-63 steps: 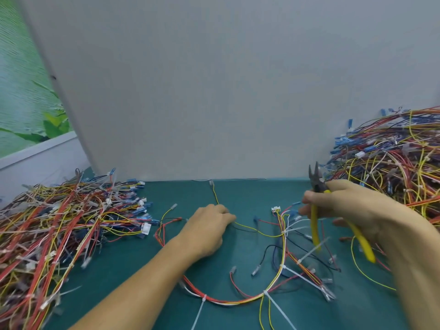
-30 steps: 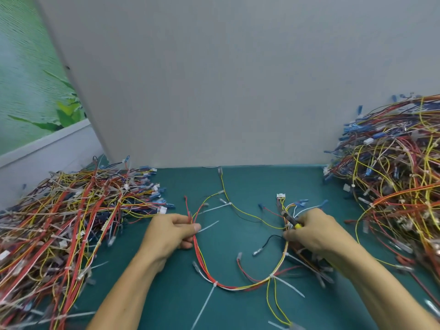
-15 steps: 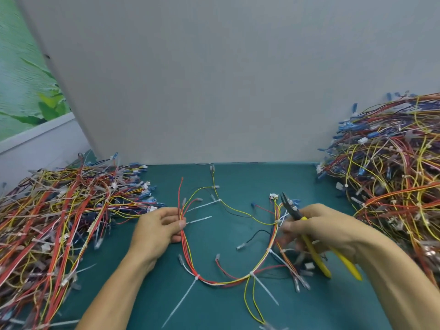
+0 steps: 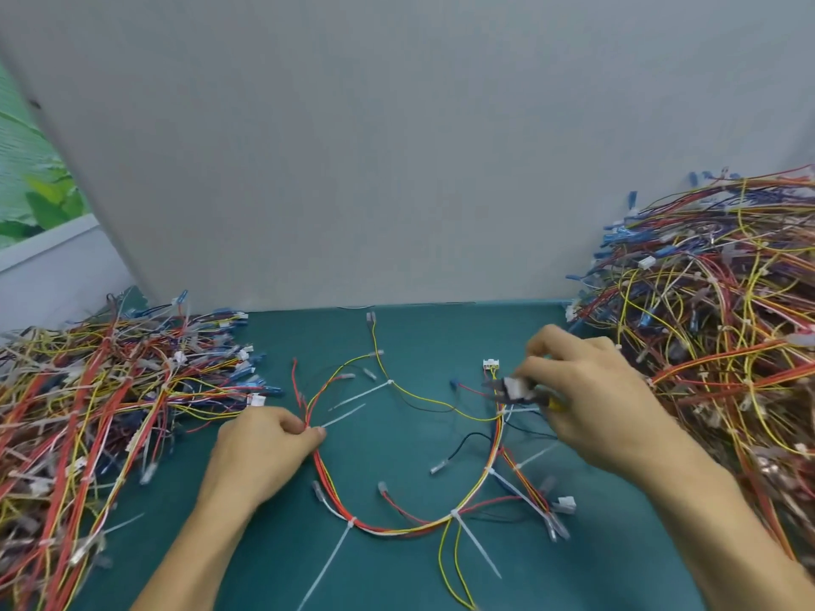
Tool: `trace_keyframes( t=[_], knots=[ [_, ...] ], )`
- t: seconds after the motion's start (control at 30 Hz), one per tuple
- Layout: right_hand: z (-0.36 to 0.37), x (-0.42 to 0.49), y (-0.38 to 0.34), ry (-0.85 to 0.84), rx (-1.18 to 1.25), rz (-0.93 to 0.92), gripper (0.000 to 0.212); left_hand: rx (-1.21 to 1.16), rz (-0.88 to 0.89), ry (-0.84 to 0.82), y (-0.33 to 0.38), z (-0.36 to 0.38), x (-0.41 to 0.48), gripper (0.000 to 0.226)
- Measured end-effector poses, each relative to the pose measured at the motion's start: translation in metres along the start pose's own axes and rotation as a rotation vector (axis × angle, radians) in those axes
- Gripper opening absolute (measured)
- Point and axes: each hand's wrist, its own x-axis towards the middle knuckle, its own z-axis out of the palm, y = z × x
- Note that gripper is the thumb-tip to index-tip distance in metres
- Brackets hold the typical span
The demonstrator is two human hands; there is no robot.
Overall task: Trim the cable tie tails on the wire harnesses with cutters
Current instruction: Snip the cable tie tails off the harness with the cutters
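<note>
Now cutters [image 4: 552, 403] lower, at the harness [image 4: 397, 529], in the right hand [image 4: 591, 403] grip; left hand [image 4: 260, 452] grip unchanged on that harness

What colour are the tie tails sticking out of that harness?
White; the cable tie tails show best in the head view.

The red-and-yellow wire harness [image 4: 397, 529] lies in a U on the green mat [image 4: 397, 456]; its white cable tie tails [image 4: 327, 563] stick out long, uncut; the yellow-handled cutters [image 4: 500, 392], blurred, sit in the right hand [image 4: 591, 399] over its right arm.
</note>
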Motion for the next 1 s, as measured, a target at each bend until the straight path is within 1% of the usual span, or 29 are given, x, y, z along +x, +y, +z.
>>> trace_keyframes(
  t=[0.07, 0.17, 0.27, 0.37, 0.43, 0.5, 0.6, 0.73, 0.83, 1.0],
  knots=[
    [0.009, 0.0, -0.003, -0.027, -0.044, -0.068, 0.035, -0.002, -0.003, -0.044, 0.001, 0.0, 0.0, 0.014],
    [0.029, -0.002, -0.005, -0.194, -0.056, -0.119, 0.029, -0.026, 0.01, -0.066, -0.001, 0.002, 0.0, 0.012],
    [0.045, -0.004, -0.006, -0.331, -0.067, -0.092, 0.03, -0.085, 0.027, -0.053, -0.003, 0.004, 0.0, 0.012],
    [0.052, -0.004, -0.011, -0.389, -0.122, -0.071, 0.024, -0.179, 0.009, -0.005, -0.007, 0.003, 0.003, 0.011],
    [0.053, -0.005, -0.015, -0.408, -0.152, -0.055, 0.016, -0.205, -0.006, 0.025, -0.009, 0.002, 0.004, 0.011],
    [0.056, -0.005, -0.019, -0.392, -0.167, -0.051, 0.005, -0.205, -0.017, 0.036, -0.011, 0.002, 0.006, 0.01],
    [0.058, -0.005, -0.028, -0.366, -0.133, -0.034, 0.013, -0.182, -0.023, 0.027, -0.01, 0.001, 0.007, 0.012],
    [0.059, -0.006, -0.037, -0.365, -0.148, 0.019, 0.014, -0.157, -0.05, 0.0, -0.01, 0.0, 0.009, 0.013],
    [0.055, -0.007, -0.037, -0.378, -0.164, 0.069, 0.011, -0.203, -0.084, -0.044, -0.011, 0.0, 0.01, 0.013],
    [0.05, -0.004, -0.037, -0.433, -0.156, 0.038, 0.011, -0.185, -0.035, -0.099, -0.012, 0.001, 0.007, 0.019]
  ],
)
